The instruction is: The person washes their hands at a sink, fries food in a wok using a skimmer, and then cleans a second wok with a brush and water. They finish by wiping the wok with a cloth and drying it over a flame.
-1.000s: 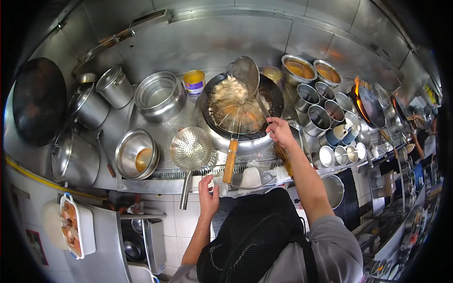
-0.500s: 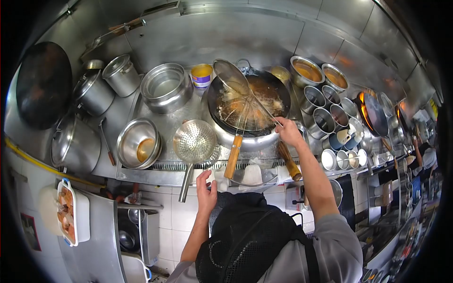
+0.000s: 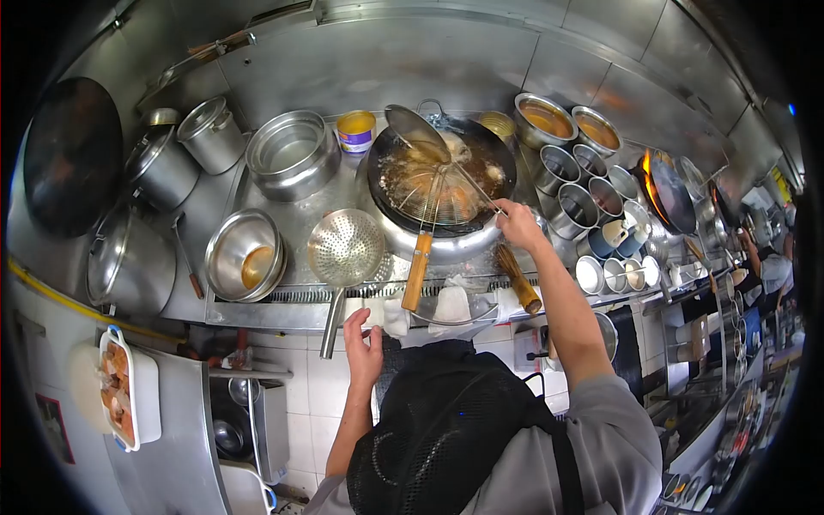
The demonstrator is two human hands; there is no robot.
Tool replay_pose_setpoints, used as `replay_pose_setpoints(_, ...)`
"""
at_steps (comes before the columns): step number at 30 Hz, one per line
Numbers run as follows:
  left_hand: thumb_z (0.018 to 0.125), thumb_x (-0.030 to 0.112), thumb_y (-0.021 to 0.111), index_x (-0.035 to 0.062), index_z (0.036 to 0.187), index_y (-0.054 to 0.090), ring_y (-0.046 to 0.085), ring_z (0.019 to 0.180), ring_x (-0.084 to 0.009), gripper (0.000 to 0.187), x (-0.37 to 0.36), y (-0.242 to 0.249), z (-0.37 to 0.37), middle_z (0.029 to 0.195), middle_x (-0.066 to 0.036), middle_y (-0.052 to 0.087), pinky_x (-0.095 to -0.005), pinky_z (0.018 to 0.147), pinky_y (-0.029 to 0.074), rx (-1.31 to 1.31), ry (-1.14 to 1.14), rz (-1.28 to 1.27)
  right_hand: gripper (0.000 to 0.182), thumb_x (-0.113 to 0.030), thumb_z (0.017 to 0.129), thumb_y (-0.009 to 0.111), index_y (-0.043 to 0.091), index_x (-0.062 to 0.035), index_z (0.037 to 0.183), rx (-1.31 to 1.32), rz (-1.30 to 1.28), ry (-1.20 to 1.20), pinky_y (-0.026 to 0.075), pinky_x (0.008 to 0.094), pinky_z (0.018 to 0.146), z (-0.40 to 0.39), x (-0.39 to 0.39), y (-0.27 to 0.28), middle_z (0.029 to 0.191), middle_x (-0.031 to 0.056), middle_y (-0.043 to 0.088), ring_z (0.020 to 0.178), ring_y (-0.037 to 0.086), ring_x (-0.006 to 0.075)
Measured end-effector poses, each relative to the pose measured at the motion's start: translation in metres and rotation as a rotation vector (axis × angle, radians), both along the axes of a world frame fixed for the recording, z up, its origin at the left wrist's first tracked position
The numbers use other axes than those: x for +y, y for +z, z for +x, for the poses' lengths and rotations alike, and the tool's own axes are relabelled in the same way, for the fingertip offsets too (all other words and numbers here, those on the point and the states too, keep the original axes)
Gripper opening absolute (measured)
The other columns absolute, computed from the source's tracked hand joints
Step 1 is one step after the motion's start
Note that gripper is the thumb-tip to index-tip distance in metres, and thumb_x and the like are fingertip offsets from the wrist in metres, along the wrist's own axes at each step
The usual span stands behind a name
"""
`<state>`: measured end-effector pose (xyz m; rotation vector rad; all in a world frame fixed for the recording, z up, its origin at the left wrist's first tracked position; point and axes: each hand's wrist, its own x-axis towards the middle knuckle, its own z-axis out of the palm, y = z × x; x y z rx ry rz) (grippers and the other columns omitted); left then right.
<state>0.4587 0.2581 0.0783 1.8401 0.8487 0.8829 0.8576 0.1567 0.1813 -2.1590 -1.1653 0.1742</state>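
My right hand (image 3: 517, 225) is closed on the handle of a metal ladle (image 3: 417, 134), whose bowl is tilted over the far left part of the wok (image 3: 506, 163). Bubbling oil and pale pieces of food fill the wok. A wire strainer (image 3: 436, 199) with a wooden handle rests in it, beneath the ladle's handle. My left hand (image 3: 364, 350) is held in front of the stove edge with its fingers apart and nothing in it. Just left of it is the handle of a perforated skimmer (image 3: 346, 247), which lies on the stove top.
Left of the wok stand a large steel pot (image 3: 293, 154), a yellow and purple can (image 3: 355, 131) and steel bowls (image 3: 246, 256). A bamboo brush (image 3: 518, 279) lies at the right. Beyond are several metal containers (image 3: 577, 206) and a flaming wok (image 3: 671, 196). Another person (image 3: 775, 270) is at far right.
The ladle's bowl has tipped to show its inner side less openly and sits lower over the oil. The whole view has shifted slightly. My left hand remains open.
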Motion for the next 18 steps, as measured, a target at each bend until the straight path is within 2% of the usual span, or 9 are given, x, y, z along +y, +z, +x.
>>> replay_pose_setpoints(1,0.094,0.003,0.06,0.0038,0.131,0.055,0.054,0.121,-0.0296,0.037,0.0,-0.001,-0.002,0.134,-0.017,0.051,-0.0356,0.09,0.052,0.006,0.013,0.005,0.037,-0.007,0.083,0.056,0.066,-0.0014,0.119,-0.153,0.046,-0.004,0.052,0.0429,0.084,0.001,-0.005,-0.003,0.092,0.0248,0.071,0.089,0.07,0.0377)
replay_pose_setpoints(2,0.093,0.003,0.061,0.0083,0.131,0.056,0.055,0.118,-0.0269,0.039,0.0,-0.003,-0.002,0.135,-0.014,0.052,-0.0374,0.089,0.055,0.017,0.02,0.022,0.037,-0.007,0.083,0.056,0.066,-0.0014,0.119,-0.155,0.045,-0.004,0.052,0.0429,0.084,0.002,-0.012,-0.007,0.092,0.0248,0.071,0.089,0.07,0.0377)
replay_pose_setpoints(4,0.093,0.003,0.061,0.0062,0.131,0.056,0.055,0.119,-0.0282,0.038,0.002,-0.007,0.002,0.134,-0.015,0.052,-0.0369,0.09,0.053,0.006,-0.008,-0.002,0.037,-0.006,0.085,0.055,0.065,-0.003,0.12,-0.091,0.105,-0.107,0.051,0.0471,0.086,-0.004,-0.03,-0.016,0.099,0.0276,0.069,0.095,0.067,0.0447)
replay_pose_setpoints(8,0.093,0.006,0.061,0.0051,0.131,0.055,0.054,0.12,-0.031,0.039,0.008,-0.002,0.024,0.134,-0.016,0.052,-0.0383,0.091,0.051,0.007,-0.093,0.001,0.039,-0.005,0.085,0.055,0.064,-0.0042,0.122,0.075,0.1,-0.196,0.051,0.049,0.086,-0.027,-0.068,0.006,0.099,0.0297,0.068,0.098,0.066,0.0466)
replay_pose_setpoints(13,0.091,0.007,0.063,0.0064,0.133,0.054,0.052,0.122,-0.0337,0.043,0.01,0.006,0.059,0.134,-0.017,0.052,-0.0407,0.092,0.051,0.016,-0.161,0.02,0.041,-0.005,0.084,0.055,0.062,-0.0042,0.124,0.023,0.124,-0.356,0.053,0.049,0.077,-0.035,-0.093,-0.024,0.087,0.0302,0.067,0.084,0.068,0.0457)
replay_pose_setpoints(14,0.09,0.006,0.063,0.0063,0.134,0.053,0.051,0.123,-0.0349,0.045,0.009,0.007,0.064,0.134,-0.018,0.051,-0.0408,0.093,0.05,0.039,-0.179,0.048,0.039,-0.004,0.083,0.055,0.063,-0.0006,0.121,-0.012,0.157,-0.365,0.054,0.0453,0.07,-0.035,-0.089,-0.034,0.082,0.025,0.07,0.075,0.07,0.0384)
replay_pose_setpoints(15,0.089,0.006,0.064,0.0063,0.134,0.052,0.05,0.123,-0.0361,0.046,0.009,0.007,0.069,0.135,-0.019,0.05,-0.0409,0.095,0.049,0.063,-0.196,0.077,0.039,-0.004,0.083,0.055,0.063,-0.0006,0.121,-0.017,0.162,-0.37,0.054,0.0453,0.07,-0.033,-0.082,-0.044,0.082,0.025,0.07,0.075,0.07,0.0384)
replay_pose_setpoints(17,0.088,0.006,0.064,0.0059,0.134,0.051,0.049,0.123,-0.0386,0.048,0.008,0.003,0.075,0.134,-0.021,0.05,-0.0425,0.1,0.045,0.071,-0.218,0.064,0.041,-0.002,0.083,0.054,0.059,0.0023,0.124,0.341,0.26,-0.393,0.051,0.0384,0.053,-0.038,-0.06,-0.052,0.075,0.0172,0.069,0.059,0.066,0.0256)
replay_pose_setpoints(18,0.088,0.006,0.064,0.0059,0.134,0.05,0.049,0.124,-0.0391,0.048,0.008,-0.001,0.077,0.134,-0.022,0.05,-0.0435,0.102,0.044,0.068,-0.223,0.08,0.041,-0.002,0.083,0.054,0.059,0.0023,0.124,0.342,0.268,-0.395,0.051,0.0384,0.053,-0.033,-0.049,-0.058,0.075,0.0172,0.069,0.059,0.066,0.0256)
